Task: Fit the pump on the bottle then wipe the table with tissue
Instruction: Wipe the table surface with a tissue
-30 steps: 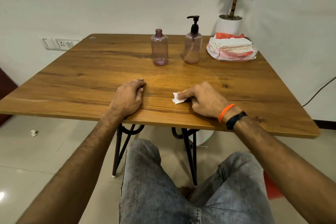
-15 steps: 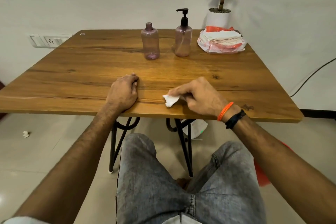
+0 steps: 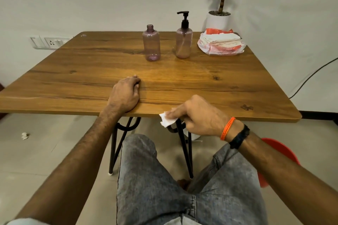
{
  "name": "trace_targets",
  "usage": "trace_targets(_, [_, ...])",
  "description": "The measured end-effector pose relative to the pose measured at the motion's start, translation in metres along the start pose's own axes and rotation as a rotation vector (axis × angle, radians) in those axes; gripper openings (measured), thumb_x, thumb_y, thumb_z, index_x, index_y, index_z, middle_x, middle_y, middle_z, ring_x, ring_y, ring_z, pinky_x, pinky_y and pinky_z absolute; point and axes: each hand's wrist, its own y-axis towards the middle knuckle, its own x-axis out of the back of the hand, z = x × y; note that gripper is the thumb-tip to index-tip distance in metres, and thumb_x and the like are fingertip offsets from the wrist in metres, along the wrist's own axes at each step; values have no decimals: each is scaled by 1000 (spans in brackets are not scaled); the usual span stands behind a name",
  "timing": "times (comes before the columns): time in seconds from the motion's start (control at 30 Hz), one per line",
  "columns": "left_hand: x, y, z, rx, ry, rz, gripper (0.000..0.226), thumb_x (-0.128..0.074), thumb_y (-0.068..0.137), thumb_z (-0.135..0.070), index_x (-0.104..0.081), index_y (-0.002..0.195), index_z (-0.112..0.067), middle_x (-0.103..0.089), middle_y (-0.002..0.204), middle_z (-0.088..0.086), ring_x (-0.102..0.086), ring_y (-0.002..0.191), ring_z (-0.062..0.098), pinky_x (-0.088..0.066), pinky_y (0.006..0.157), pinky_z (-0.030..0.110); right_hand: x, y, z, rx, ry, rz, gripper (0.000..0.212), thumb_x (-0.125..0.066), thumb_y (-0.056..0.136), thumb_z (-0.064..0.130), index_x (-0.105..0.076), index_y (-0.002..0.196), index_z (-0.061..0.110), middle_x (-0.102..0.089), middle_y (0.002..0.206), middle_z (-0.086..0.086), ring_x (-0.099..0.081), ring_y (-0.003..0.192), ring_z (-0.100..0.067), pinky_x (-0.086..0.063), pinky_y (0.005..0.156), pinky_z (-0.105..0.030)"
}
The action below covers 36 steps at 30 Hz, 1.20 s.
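Nearest the camera: person's jeans-clad legs [image 3: 164, 179] are sitting under the near edge, red stool [image 3: 281, 153] is showing at right behind the right forearm.

Right hand [image 3: 199, 117] is hanging at the near table edge, just off the wood, wearing an orange band [image 3: 227, 128] and a black band [image 3: 239, 136] at the wrist. It is pinching a small crumpled white tissue [image 3: 167, 119] between thumb and forefinger; the wad is sticking out to the left of the fingertips, below the tabletop line, in front of the black table leg [image 3: 184, 144]. Fingers are closed tight on it.

Left hand [image 3: 126, 94] is resting on the wooden table [image 3: 91, 71] near the front edge, fingers curled together into a loose fist, holding nothing, heel of the palm at the edge.

Far side, right of centre: open-necked tinted bottle [image 3: 151, 43] is standing upright, no pump on it. Just to its right, apart from it, the pump bottle [image 3: 184, 35] is standing upright with black pump seated. Farther right, tissue pack [image 3: 221, 44] is lying at the far right corner. Potted plant [image 3: 220, 0] is standing behind the table. Wall socket [image 3: 49, 42] at far left. A scrap of paper [image 3: 24, 135] is lying on the floor at left.
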Motion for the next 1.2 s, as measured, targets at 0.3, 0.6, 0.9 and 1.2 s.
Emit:
trace_targets(0.3, [0,-1,2,-8,-1,-6,40,-45,99,-21,-54,137,-13,-49,148,6,-43,135,26,-30,115,44,13,33,-13,-337,-159,-150,48,-54,87,2,-64,128,23,-65,130,0,-57,124,-20,-45,109,-36])
trace_targets(0.6, [-2,0,3,-4,-1,-7,40,-46,99,-22,-54,136,-14,-49,148,4,-43,136,25,-29,116,44,-15,3,11,-49,-188,4,49,-65,87,5,-61,132,25,-61,137,3,-58,124,-9,-47,106,-28])
trace_targets(0.9, [2,0,5,-4,-30,7,39,-45,99,-19,-54,137,-15,-48,148,3,-42,136,24,-28,117,42,23,72,-22,-364,226,-381,35,-62,89,3,-73,112,26,-71,118,7,-63,104,-1,-47,81,-10])
trace_targets(1.2, [5,3,17,-8,-42,22,40,-42,100,-20,-52,139,-18,-46,150,-2,-39,140,20,-26,118,40,-6,107,-20,-234,-257,-55,52,-55,89,5,-57,135,28,-61,133,-11,-57,121,-29,-49,103,-39])
